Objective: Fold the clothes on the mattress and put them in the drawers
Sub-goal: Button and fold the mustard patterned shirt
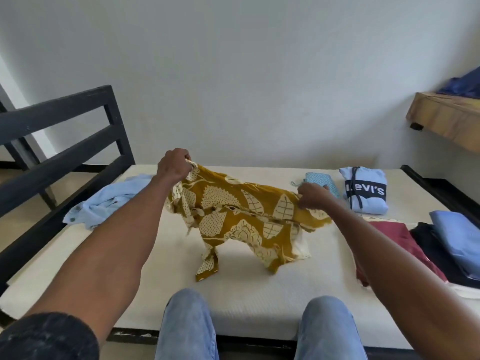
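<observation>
Holding the mustard leaf-print shirt (241, 219) up over the middle of the mattress (244, 302), we are in the folding step, with no drawer in view. Our left hand (174, 165) pinches one end of the shirt's top edge, raised; our right hand (313, 196) pinches the other end lower down, so the cloth hangs slanted between them with its lower tails touching the mattress. Both hands are clamped on fabric, fingers curled round it. Our judgement is that the next move calls for spreading the shirt flat, button side down or up, and squaring the edges before the first fold; the thin cloth will likely bunch if it is laid down slack.

Counting from largest: one mattress on a dark bed frame (62, 141). To our right lies a pile of folded clothes: one maroon piece (394, 237), one dark piece (428, 245), one blue piece (459, 237); whether more lie under them we cannot tell. One crumpled pale blue shirt (104, 203) waits unfolded at our left. At the far side sit one folded light blue Levi's top (366, 190) and, just beside it, one small folded teal-patterned item (323, 181).
</observation>
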